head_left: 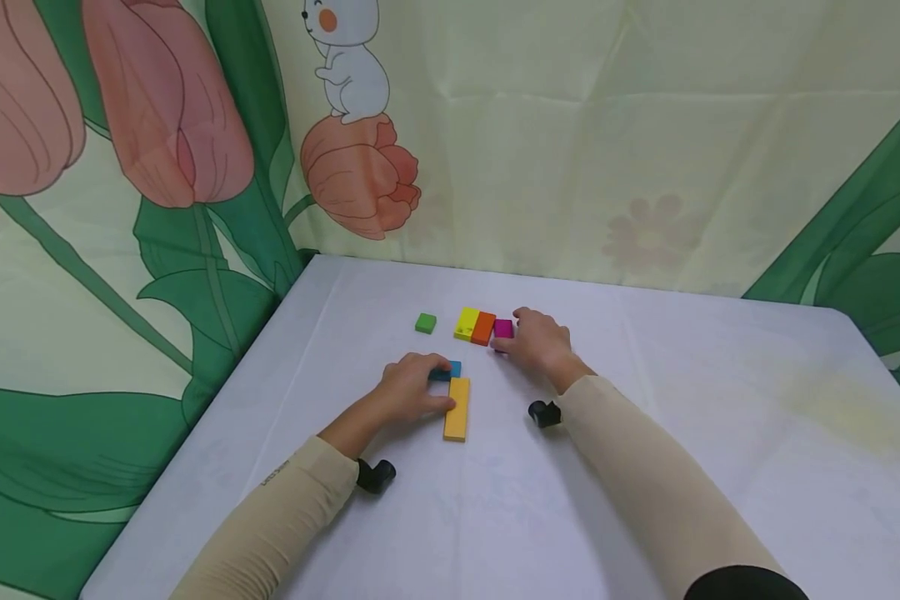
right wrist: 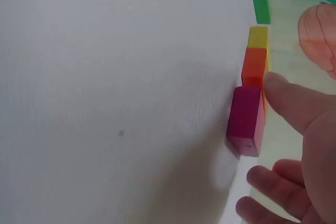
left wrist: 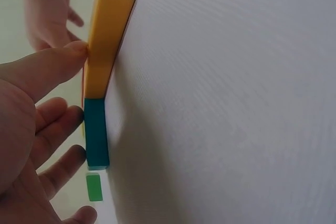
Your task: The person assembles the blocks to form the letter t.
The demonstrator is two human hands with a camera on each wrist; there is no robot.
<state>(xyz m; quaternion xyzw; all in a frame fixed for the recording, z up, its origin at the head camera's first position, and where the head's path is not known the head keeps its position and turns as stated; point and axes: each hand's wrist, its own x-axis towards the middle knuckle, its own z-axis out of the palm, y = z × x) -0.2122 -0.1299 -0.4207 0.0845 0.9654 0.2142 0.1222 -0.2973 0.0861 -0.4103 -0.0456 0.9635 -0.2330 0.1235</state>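
My left hand lies over the left part of a blue block. Its thumb touches the long amber block, and its fingertips rest against the blue one, fingers loosely spread. The amber and blue blocks meet end to end in the left wrist view. My right hand is beside a magenta block, whose lower part the thumb covers in the head view. In the right wrist view that thumb is near the red-orange block and the magenta block, with the other fingers held apart from them.
A yellow block stands against the red-orange one, farther back on the table. Left of it sits a small green block. A white cloth covers the table, and a printed curtain hangs along its back edge.
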